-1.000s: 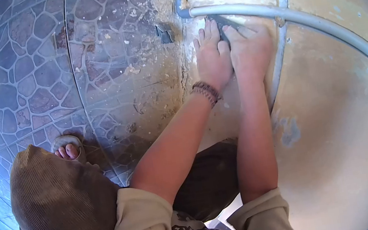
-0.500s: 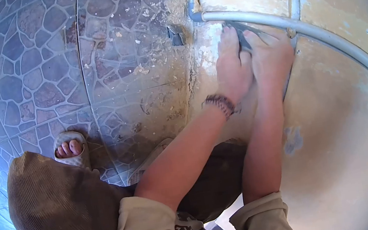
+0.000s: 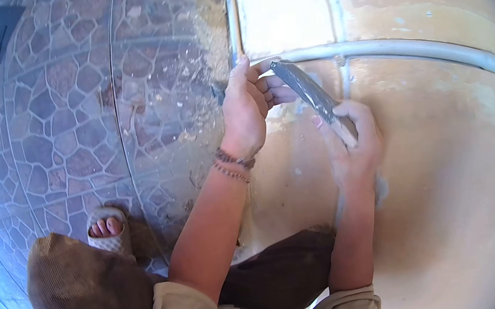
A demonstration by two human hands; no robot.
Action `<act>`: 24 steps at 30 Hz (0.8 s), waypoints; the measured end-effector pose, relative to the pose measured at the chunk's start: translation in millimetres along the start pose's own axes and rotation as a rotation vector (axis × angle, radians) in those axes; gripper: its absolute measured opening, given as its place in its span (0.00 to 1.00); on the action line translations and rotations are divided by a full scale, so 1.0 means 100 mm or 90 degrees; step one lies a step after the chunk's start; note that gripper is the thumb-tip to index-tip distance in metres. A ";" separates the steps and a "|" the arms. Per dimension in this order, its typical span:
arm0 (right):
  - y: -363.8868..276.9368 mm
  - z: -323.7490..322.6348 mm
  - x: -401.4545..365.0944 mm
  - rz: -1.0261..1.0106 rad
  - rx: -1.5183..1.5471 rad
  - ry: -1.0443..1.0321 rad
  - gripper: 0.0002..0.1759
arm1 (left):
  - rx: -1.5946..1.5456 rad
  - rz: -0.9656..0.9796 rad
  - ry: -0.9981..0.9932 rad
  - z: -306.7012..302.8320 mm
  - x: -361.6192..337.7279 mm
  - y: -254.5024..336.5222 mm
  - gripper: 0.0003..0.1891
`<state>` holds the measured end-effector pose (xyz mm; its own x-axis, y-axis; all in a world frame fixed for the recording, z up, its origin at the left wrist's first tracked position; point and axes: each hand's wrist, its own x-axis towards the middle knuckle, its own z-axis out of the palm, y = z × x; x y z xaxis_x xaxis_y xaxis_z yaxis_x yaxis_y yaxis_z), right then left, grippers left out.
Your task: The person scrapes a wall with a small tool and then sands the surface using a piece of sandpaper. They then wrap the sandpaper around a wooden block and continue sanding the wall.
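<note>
My right hand (image 3: 357,138) grips the beige lower end of a long, narrow grey tool (image 3: 308,88). Pale smears mark its grey face, and its upper end is dark and points up and left; its exact kind does not show. Beside that upper end, my left hand (image 3: 246,103) has its thumb raised and its fingers stretched out, overlapping the tool's tip in this view. Beaded bracelets (image 3: 235,164) circle my left wrist. Behind both hands is a worn cream wall (image 3: 438,145) with scuffed patches.
A pale pipe (image 3: 417,47) crosses the wall just above the hands and meets upright pipes. Stone-patterned floor tiles (image 3: 70,126) with pale crumbs lie at left. A sandalled foot (image 3: 108,229) rests there, near a rounded brown ribbed fabric shape (image 3: 90,299).
Both hands were pressed together on the wall under the pipe, over the grey tool. Now they are apart: the left has moved left, the right down, holding the tool away from the wall.
</note>
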<state>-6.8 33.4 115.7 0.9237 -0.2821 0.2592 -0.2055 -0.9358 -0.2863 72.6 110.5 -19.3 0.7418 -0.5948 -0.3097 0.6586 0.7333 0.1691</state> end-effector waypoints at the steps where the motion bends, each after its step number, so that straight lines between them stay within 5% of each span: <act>1: 0.00 -0.05 -0.03 -0.084 -0.022 0.031 0.16 | -0.014 0.006 -0.081 0.10 -0.05 0.15 0.32; 13: -0.25 -0.46 -0.36 -0.233 0.029 0.150 0.18 | 0.077 0.065 -0.179 0.67 -0.59 0.65 0.28; 20: -0.38 -0.61 -0.43 -0.252 0.005 0.108 0.24 | 0.137 0.114 -0.216 0.87 -0.75 0.74 0.14; 24: -0.44 -0.47 -0.53 -0.048 0.256 0.159 0.30 | 0.143 0.144 -0.225 0.92 -0.80 0.78 0.13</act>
<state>-61.8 79.8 158.5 0.8152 -0.3044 0.4928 0.0467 -0.8135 -0.5797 75.7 185.2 104.7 0.8420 -0.5321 0.0893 0.4571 0.7914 0.4059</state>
